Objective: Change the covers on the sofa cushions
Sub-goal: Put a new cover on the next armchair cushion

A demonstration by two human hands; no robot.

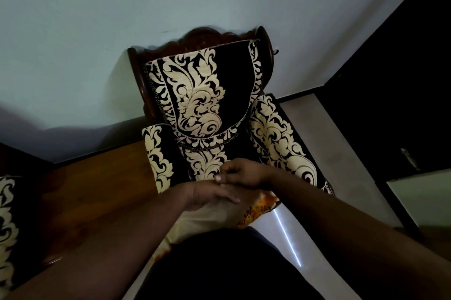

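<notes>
I hold a cushion [214,218] against my lap in front of a wooden armchair [195,94] dressed in black covers with a cream floral pattern. The cushion shows its pale inner fabric, and an orange patterned cover [256,211] bunches at its right end. My left hand [210,196] lies flat on the cushion with straight fingers, pressing it down. Just above those fingers, my right hand [240,172] has curled fingers with the thumb against the forefinger, pinching the cover's edge. The pinched spot itself is mostly hidden.
A brown wooden side table [97,189] stands left of the armchair. Another seat in the same black and cream cover [7,214] shows at the far left edge. A dark cabinet door with a handle [410,158] is on the right, and glossy floor [288,233] lies below.
</notes>
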